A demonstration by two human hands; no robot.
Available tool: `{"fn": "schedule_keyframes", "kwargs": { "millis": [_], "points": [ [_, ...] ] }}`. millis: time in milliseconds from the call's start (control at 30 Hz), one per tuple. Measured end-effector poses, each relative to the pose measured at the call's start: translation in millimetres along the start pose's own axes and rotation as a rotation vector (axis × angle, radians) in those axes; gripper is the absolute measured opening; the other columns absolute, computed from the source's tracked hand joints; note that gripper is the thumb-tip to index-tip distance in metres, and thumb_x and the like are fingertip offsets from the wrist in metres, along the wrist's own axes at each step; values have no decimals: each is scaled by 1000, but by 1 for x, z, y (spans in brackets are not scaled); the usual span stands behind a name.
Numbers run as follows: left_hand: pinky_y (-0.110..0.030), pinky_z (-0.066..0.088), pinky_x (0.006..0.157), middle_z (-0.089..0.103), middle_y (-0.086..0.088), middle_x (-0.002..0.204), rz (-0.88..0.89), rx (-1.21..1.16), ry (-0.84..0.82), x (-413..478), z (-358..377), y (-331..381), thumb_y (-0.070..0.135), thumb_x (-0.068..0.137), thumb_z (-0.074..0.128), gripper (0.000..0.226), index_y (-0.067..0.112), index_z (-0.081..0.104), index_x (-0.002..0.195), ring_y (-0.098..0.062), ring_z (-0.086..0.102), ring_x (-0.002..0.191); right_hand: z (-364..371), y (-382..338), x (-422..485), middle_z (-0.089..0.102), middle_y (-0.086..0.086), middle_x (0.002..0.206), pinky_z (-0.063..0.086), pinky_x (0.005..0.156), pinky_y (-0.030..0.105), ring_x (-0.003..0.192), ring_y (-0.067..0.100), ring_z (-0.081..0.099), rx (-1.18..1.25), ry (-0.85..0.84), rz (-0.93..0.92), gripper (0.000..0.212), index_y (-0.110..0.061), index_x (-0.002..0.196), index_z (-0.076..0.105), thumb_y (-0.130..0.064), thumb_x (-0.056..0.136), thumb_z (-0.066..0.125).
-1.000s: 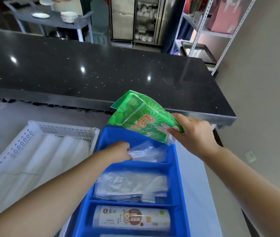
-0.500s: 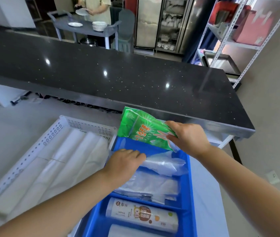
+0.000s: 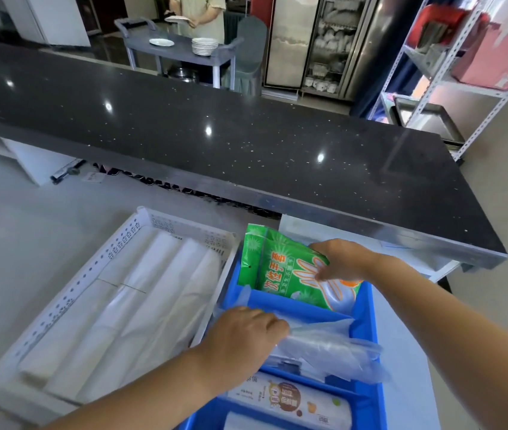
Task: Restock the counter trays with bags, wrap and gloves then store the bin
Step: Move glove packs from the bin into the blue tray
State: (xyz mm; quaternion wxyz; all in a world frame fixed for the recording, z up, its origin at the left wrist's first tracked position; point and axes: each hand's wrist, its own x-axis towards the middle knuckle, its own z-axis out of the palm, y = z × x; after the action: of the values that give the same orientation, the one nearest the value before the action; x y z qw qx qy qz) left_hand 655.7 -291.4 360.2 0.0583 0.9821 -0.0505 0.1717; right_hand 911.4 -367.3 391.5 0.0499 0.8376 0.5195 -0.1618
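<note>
A blue divided tray [image 3: 367,333] sits on the grey counter before me. My right hand [image 3: 339,259] holds a green glove pack [image 3: 274,268] in the tray's far compartment, the pack tilted against the divider. My left hand [image 3: 243,336] is closed on loose clear plastic gloves [image 3: 330,346] that spill over the middle compartment. A roll of cling wrap [image 3: 293,401] with a brown label lies in the near compartment. To the left stands a white perforated tray [image 3: 97,277] filled with several white bag rolls [image 3: 153,299].
A raised black speckled countertop [image 3: 246,141] runs across behind the trays. Beyond it a person stands at a grey cart [image 3: 184,54] with stacked plates. White metal shelving [image 3: 432,82] with pink boxes stands at the far right, beside a beige wall.
My right hand has lowered the green glove pack from above the tray into the far compartment. My left hand has drawn the clear gloves back toward the middle compartment.
</note>
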Motion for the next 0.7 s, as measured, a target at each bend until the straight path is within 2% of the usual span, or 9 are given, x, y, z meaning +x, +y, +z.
{"fn": "schedule_keyframes", "kwargs": {
  "millis": [67, 133, 233, 300, 400, 500, 567, 700],
  "points": [
    [-21, 39, 42, 55, 8, 55, -8, -16, -14, -2, -1, -1, 12, 59, 46, 23, 24, 61, 71, -11, 50, 47, -8, 6, 6, 67, 0, 106, 39, 69, 26, 83, 17, 56, 89, -56, -15, 40, -25, 108, 57, -28, 72, 74],
    [-21, 37, 42, 54, 8, 53, -22, -23, -22, -3, -3, -2, 12, 58, 44, 24, 24, 61, 70, -11, 49, 46, -9, 8, 11, 66, 1, 109, 44, 75, 27, 86, 17, 57, 142, -122, -9, 43, -23, 110, 57, -26, 72, 76],
    [-21, 34, 43, 53, 8, 52, -31, -26, -33, -4, -3, -3, 12, 58, 42, 24, 24, 60, 69, -10, 48, 46, 6, 4, 17, 62, 4, 118, 46, 83, 31, 99, 23, 59, 20, -171, 31, 55, -20, 122, 51, -32, 73, 74],
    [-20, 34, 44, 53, 8, 52, -39, -42, -34, -4, -1, -4, 12, 59, 42, 25, 25, 60, 70, -9, 48, 46, 15, 2, 18, 62, 3, 118, 45, 78, 31, 100, 23, 59, -69, -95, 47, 62, -22, 125, 47, -38, 71, 73],
    [-19, 35, 45, 55, 9, 54, -29, -44, -47, -4, 2, -5, 11, 60, 45, 25, 25, 61, 73, -9, 48, 48, 18, 1, 13, 66, 0, 111, 39, 66, 28, 93, 24, 61, -102, 143, 87, 65, -26, 125, 44, -56, 72, 65],
    [-19, 34, 46, 55, 9, 55, -12, -54, -62, -3, 4, -6, 9, 56, 55, 25, 24, 62, 75, -9, 49, 48, 27, -1, 7, 69, 6, 104, 38, 62, 32, 88, 31, 63, -54, 382, 92, 41, -21, 116, 49, -51, 88, 48],
    [-19, 33, 45, 54, 9, 54, -5, -64, -69, -1, 4, -5, 7, 52, 61, 28, 24, 61, 74, -9, 47, 47, 37, -7, 6, 67, 9, 103, 41, 65, 35, 89, 33, 61, -53, 440, 54, 33, -16, 111, 50, -42, 95, 40],
    [-21, 37, 42, 55, 8, 53, 0, -54, -67, 5, 4, -2, 5, 44, 70, 32, 22, 63, 71, -11, 49, 46, 47, -10, 3, 61, 8, 113, 43, 83, 39, 101, 30, 55, -38, 411, 21, 34, -13, 116, 48, -39, 96, 39]
  ]
}}
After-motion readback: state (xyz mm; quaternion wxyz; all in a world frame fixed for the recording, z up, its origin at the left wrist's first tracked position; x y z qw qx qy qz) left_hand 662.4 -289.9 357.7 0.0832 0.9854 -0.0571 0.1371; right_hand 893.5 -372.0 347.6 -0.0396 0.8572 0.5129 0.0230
